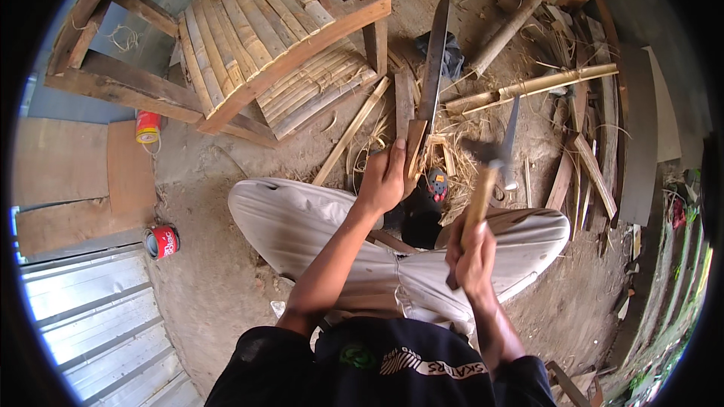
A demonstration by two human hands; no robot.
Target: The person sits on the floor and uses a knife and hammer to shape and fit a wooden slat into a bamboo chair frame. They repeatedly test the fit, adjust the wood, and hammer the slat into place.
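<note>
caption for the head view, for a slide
Seated person's left hand steadies a long machete while the right hand grips a hammer.

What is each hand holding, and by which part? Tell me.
The left hand grips a long knife by its wooden handle. The right hand grips a hammer low on its wooden handle.

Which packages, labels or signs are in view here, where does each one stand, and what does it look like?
Red can: lies on its side on the dirt, left of the person's knee; cylinder, red with white marks.
Red and yellow can: on the ground under the wooden frame, farther left; small cylinder, red body, yellow end.
No signs or screens in view.
</note>
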